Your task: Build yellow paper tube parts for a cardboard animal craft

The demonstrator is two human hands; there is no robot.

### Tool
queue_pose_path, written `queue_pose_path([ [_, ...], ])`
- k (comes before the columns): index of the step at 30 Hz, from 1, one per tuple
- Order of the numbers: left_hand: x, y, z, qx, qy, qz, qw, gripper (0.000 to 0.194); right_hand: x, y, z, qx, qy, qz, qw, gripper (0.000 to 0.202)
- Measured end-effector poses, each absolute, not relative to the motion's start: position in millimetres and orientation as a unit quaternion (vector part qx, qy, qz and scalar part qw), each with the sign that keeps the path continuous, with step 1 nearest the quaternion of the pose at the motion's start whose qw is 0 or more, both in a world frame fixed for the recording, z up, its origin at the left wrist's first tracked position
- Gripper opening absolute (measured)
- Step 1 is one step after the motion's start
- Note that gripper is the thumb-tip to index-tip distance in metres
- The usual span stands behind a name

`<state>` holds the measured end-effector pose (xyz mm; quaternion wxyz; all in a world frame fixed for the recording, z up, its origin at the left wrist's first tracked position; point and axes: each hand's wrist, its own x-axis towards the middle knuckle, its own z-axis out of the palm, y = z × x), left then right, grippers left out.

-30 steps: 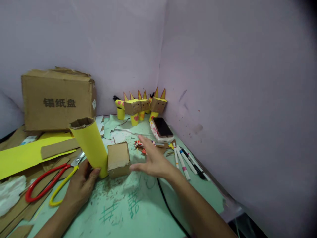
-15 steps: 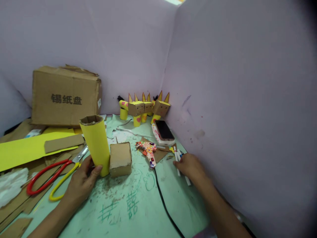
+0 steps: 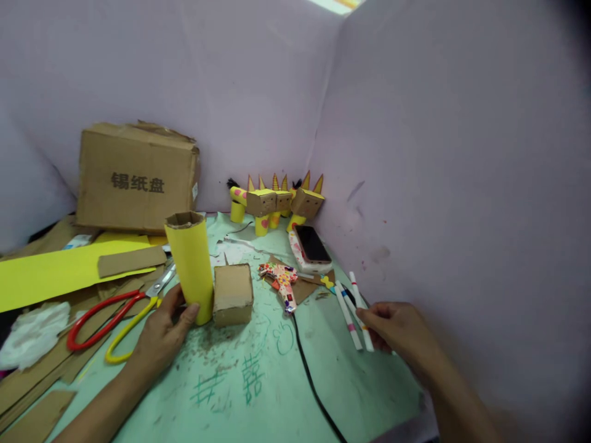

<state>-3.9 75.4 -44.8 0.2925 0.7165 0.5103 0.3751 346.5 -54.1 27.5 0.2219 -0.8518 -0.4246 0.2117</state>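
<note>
Left grip (image 3: 162, 327): I hold yellow tube (image 3: 190, 264) upright on counter (image 3: 339, 369), just beside cardboard block (image 3: 233, 289); my right grip (image 3: 390, 326) pinches white marker (image 3: 355, 289). Tube, block look formed; visible sides undecorated.

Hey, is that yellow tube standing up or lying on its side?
Upright: the yellow tube stands on end, its open mouth at the top, with the left hand gripping near its base.

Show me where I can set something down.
Two patches: between the left hand and black cord, in front of the cardboard block, bearing only green scribbles and specks; and right of the cord, nearer than the markers. Crowded: leftward, with scissors and yellow sheet; farther back, glue gun and phone.
</note>
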Motion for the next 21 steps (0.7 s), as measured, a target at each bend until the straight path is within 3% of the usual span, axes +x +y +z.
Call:
queue_pose_path([
  [13, -0.9, 60.2, -30.1, 0.686, 0.454, 0.442, 0.358, 0.051, 297.6, -42.4, 23.0, -0.735, -0.499, 0.334, 0.316, 0.03],
  [18, -2.6, 38.5, -18.1, 0.621, 0.462, 0.602, 0.199, 0.03, 264.6, -49.5, 20.9, -0.611, -0.515, 0.494, 0.341, 0.031],
  [21, -2.5, 17.9, -4.2, 0.78, 0.347, 0.515, 0.071, 0.03, 251.3, -59.7, 21.4, -0.516, -0.523, 0.614, 0.287, 0.034],
])
